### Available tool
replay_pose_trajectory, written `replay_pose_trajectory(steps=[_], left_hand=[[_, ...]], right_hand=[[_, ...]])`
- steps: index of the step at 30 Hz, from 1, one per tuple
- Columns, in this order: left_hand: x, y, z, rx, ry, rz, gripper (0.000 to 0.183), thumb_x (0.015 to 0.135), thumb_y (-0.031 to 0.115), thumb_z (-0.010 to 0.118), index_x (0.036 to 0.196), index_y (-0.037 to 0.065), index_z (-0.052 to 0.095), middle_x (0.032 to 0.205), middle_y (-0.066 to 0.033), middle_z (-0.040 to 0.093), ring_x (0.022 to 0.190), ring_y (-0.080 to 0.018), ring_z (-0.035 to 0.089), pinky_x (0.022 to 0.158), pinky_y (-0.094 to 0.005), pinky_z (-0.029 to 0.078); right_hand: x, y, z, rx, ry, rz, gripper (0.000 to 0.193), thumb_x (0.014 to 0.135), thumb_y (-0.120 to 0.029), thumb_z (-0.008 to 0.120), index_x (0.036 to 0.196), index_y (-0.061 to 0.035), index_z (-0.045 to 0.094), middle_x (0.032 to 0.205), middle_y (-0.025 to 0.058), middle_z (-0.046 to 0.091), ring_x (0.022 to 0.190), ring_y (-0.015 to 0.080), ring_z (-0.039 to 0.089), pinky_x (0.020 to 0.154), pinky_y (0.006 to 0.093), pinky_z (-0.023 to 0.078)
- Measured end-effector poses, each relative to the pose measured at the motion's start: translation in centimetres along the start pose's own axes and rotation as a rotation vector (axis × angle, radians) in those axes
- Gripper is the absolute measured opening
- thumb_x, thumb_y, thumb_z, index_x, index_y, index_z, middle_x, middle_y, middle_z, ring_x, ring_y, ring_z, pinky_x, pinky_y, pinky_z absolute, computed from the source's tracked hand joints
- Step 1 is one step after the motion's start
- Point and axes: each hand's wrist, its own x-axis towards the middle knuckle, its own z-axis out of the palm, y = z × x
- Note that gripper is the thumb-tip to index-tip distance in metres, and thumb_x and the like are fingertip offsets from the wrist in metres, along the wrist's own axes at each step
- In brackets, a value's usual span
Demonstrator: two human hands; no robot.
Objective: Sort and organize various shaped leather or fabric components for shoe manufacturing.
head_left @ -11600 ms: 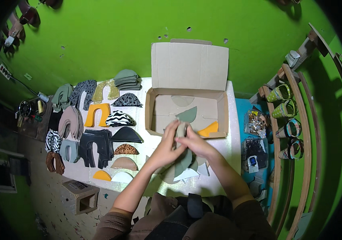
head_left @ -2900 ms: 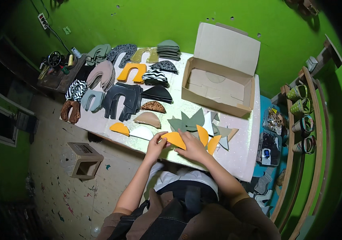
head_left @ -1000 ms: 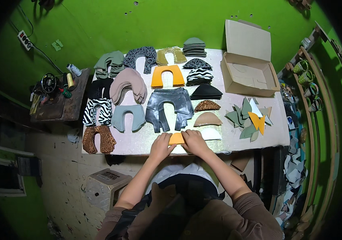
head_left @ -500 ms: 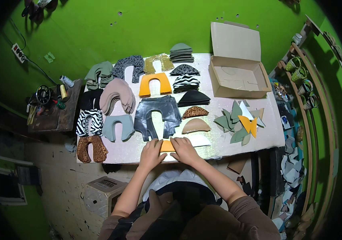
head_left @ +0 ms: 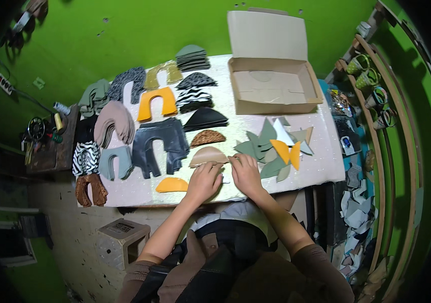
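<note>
My left hand (head_left: 205, 182) lies at the near edge of the tan half-moon piece (head_left: 209, 156), its fingers stretched forward and covering part of that edge. My right hand (head_left: 246, 174) rests on the table just to its right, fingers extended, close to the piece's right tip. Between the hands a pale patch shows; whether it is a white piece or the table cover, I cannot tell. Left of my left hand lies an orange half-moon piece (head_left: 172, 185). Beyond the tan piece are a leopard-print half-moon (head_left: 208, 137) and a black half-moon stack (head_left: 205, 119).
Arch-shaped stacks, among them a dark grey one (head_left: 145, 132) and an orange one (head_left: 145, 103), fill the table's left. Green, white and orange scraps (head_left: 271, 146) lie at right, in front of an open cardboard box (head_left: 276, 108). A sewing machine (head_left: 36, 129) stands far left.
Both hands have left the orange half-moon piece and moved right, to the near side of the tan one. The view has shifted, so the table sits further left.
</note>
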Motion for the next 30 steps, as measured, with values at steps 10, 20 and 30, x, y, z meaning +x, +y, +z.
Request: replay_pose_trajectory(steps=[10,20,30], left_hand=[[7.0,6.1,8.5,-0.494,-0.130,-0.354,0.029,0.083,0.018,0.056,0.106,0.000,0.057,0.099,-0.0164,0.059,0.088,-0.0296,0.059,0.078,-0.0363,0.047],[7.4,9.3,11.0,-1.893,-0.133,-1.006,0.033,0.091,0.031,0.053,0.108,0.003,0.048,0.106,-0.0100,0.055,0.098,-0.0200,0.056,0.090,-0.0319,0.048],[5.1,11.0,11.2,-1.593,0.261,-1.020,0.027,0.093,0.014,0.048,0.118,0.005,0.050,0.109,-0.0078,0.057,0.099,-0.0165,0.058,0.085,-0.0290,0.050]], right_hand=[[-1.1,10.2,-6.2,-0.041,-0.083,-0.076,0.032,0.070,-0.005,0.054,0.102,-0.0072,0.058,0.086,0.0054,0.056,0.084,0.0239,0.054,0.075,0.0352,0.040],[-1.7,11.9,-11.7,0.070,-0.076,-0.246,0.014,0.068,-0.005,0.061,0.081,-0.0060,0.057,0.085,0.0048,0.056,0.088,0.0234,0.053,0.078,0.0353,0.041],[-3.6,14.9,-13.7,0.195,-0.123,-0.213,0.007,0.069,-0.006,0.062,0.075,-0.0086,0.063,0.098,0.0055,0.057,0.099,0.0253,0.051,0.084,0.0370,0.042]])
